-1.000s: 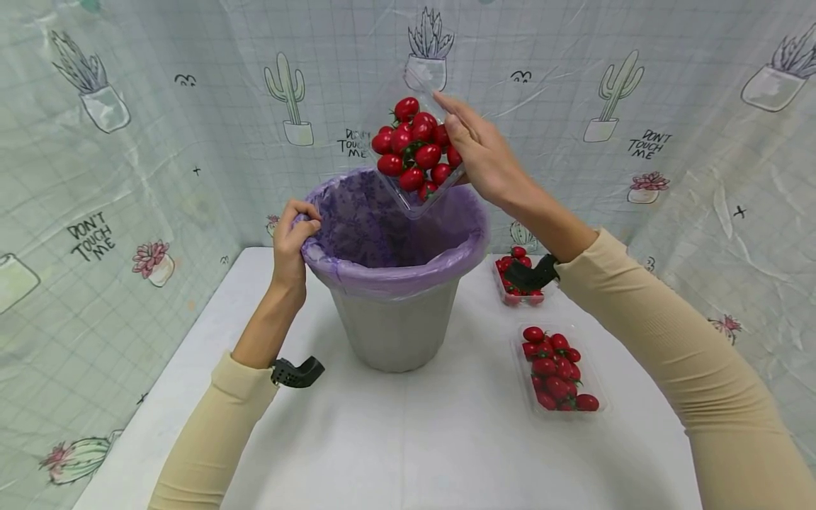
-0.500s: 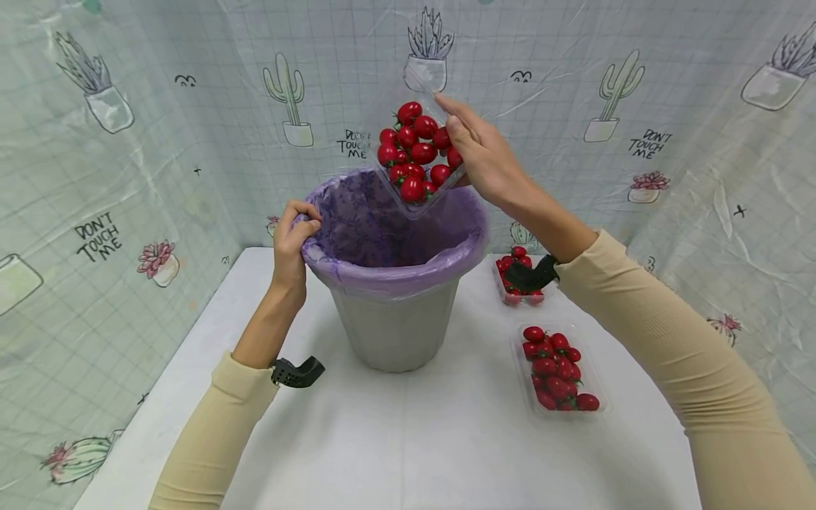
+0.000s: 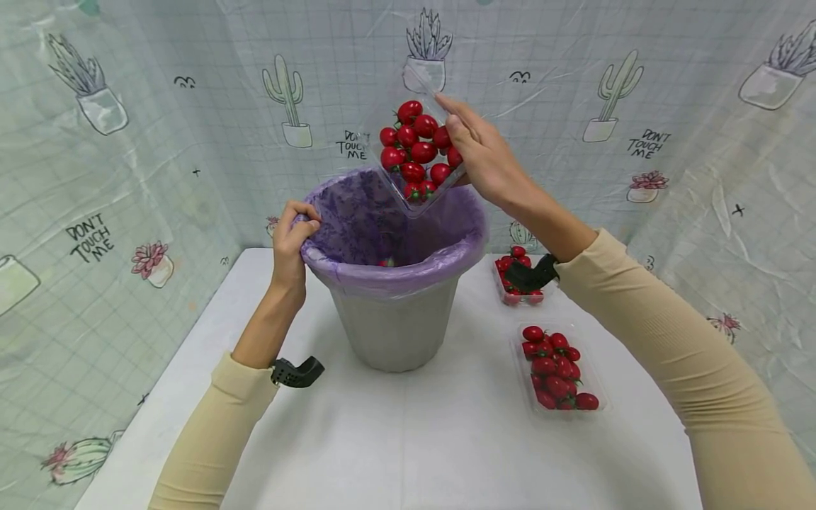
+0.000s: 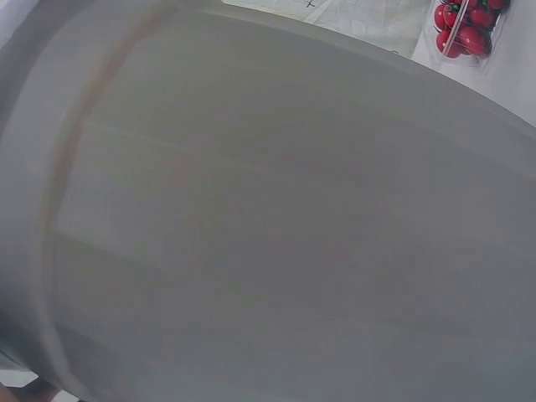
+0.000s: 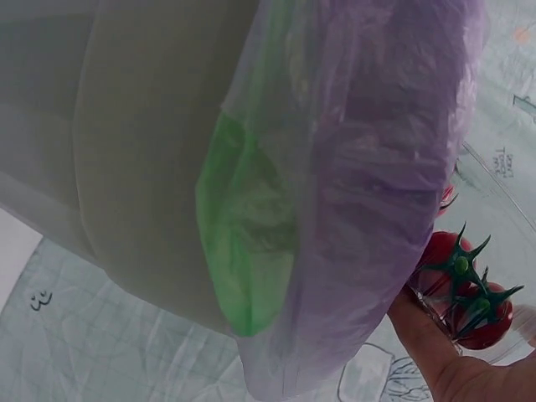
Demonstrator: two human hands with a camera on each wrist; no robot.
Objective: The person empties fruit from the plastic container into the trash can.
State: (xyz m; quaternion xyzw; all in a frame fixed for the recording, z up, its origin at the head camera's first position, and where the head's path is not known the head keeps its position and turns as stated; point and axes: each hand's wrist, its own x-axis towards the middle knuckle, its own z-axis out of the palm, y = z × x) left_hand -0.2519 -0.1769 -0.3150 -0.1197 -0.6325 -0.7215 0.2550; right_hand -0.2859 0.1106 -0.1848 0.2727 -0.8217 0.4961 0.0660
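A grey trash bin (image 3: 395, 329) stands upright, its rim covered by a purple bag liner (image 3: 401, 280). My left hand (image 3: 292, 244) grips the rim at its left side, fingers curled over the liner. Above the opening my right hand (image 3: 483, 149) holds a clear plastic container (image 3: 416, 210) by its right side. The container is tilted, with its low corner over the bin and several red cherry tomatoes (image 3: 423, 151) inside. In the right wrist view, tomatoes (image 5: 484, 322) with green stems show beside the fingers. A small red tomato (image 3: 387, 262) shows inside the bin.
Two more clear containers of tomatoes stand on the white table (image 3: 408, 453) to the right: a nearer one (image 3: 599, 375) and a farther one (image 3: 528, 300). A patterned curtain (image 3: 357, 42) surrounds the table at the back and sides. The bin wall (image 4: 293, 209) fills the left wrist view.
Tomatoes in the tilted container have shifted toward its low corner, and fewer lie there now. A bit of red now shows inside the bin. Both hands have stayed in place.
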